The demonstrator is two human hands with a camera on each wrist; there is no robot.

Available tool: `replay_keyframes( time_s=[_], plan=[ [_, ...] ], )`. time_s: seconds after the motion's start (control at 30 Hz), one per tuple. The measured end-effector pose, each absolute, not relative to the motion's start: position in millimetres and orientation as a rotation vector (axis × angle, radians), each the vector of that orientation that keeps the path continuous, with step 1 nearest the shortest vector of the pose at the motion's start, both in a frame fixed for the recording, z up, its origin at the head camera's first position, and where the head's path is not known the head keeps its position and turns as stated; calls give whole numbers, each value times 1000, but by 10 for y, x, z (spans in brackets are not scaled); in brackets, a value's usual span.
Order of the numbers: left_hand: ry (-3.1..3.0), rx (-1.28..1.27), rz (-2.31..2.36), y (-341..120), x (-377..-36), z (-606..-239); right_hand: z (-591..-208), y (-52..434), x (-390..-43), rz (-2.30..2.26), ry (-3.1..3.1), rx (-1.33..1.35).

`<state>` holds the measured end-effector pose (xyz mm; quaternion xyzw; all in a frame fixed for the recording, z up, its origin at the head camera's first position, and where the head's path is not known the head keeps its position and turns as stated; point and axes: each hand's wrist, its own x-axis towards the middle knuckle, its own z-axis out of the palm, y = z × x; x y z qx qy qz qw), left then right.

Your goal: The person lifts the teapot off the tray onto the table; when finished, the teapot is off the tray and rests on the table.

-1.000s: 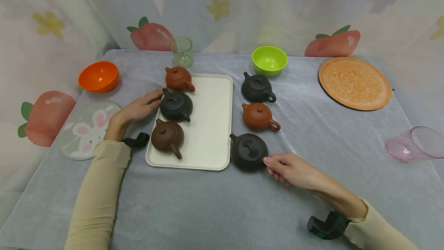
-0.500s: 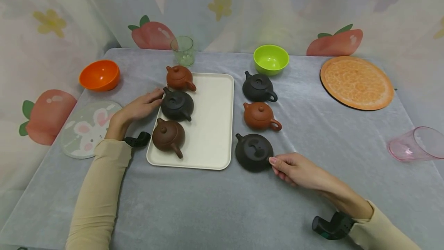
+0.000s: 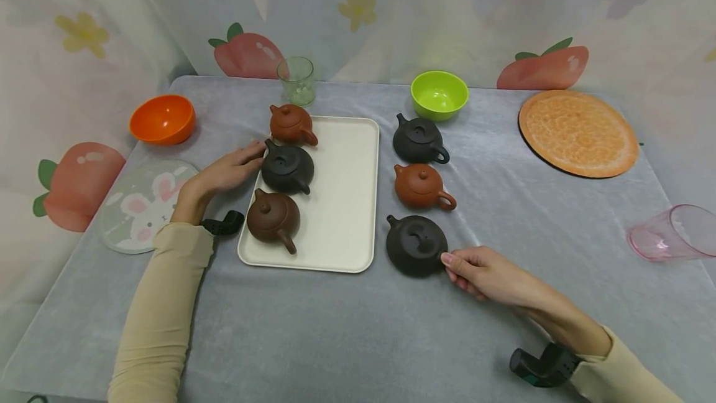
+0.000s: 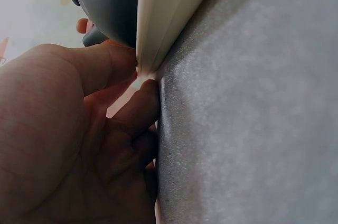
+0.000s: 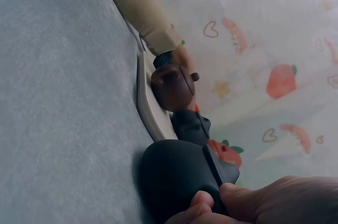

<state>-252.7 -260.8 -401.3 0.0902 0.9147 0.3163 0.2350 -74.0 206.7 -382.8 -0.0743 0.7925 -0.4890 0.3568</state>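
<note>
While no brand or writing could be read on anything, the right hand (image 3: 485,273) pinched the handle of the nearest black teapot (image 3: 416,245), thumb and fingers (image 5: 203,201) closed on it in the right wrist view. That pot sat on the counter (image 3: 347,328) just right of the cream tray (image 3: 341,204), at its near corner.

The left hand (image 3: 226,170) lay at the tray's left rim, fingers (image 4: 113,65) gently bent against the edge; the wrist view showed them touching the rim (image 4: 158,34), beside a second black pot (image 3: 288,167) on the tray. Whether they touched that pot could not be told.

On the tray, a reddish pot (image 3: 291,124) stood at the far end, the black one in the middle and a dark brown pot (image 3: 274,217) nearest, all along the left side. Off the tray to the right, a third black pot (image 3: 416,140) and an orange-brown pot (image 3: 421,186) stood in a line behind the held one.

The counter wore a grey velvety cloth. On it were an orange bowl (image 3: 162,119), a rabbit-print mat (image 3: 142,204), a clear glass (image 3: 296,79), a green bowl (image 3: 439,93), a round orange mat (image 3: 578,133) and a pink cup (image 3: 668,232) on its side. A pale curtain (image 3: 391,11) printed with peaches, hearts and flowers hung behind. Both sleeves were beige, each wrist strapped with a dark device.
</note>
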Motion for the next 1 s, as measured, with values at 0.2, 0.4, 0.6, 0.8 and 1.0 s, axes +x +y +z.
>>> replay_keyframes(
  time_s=[0.2, 0.4, 0.6, 0.8, 1.0],
  plan=[
    [2520, 252, 859, -2624, -2526, -4007, -3828, 2078, -732, -1260, 2043, -190],
    [2516, 239, 854, -2629, -2527, -4001, -3831, 2089, -749, -1258, 2025, -180],
    [2524, 250, 851, -2646, -2524, -4002, -3831, 2079, -766, -1228, 2041, -169],
    [2521, 257, 848, -2652, -2523, -4010, -3831, 2081, -774, -1227, 2024, -141],
    [2521, 270, 857, -2627, -2538, -4023, -3788, 2129, -768, -1222, 2027, -134]
  ],
)
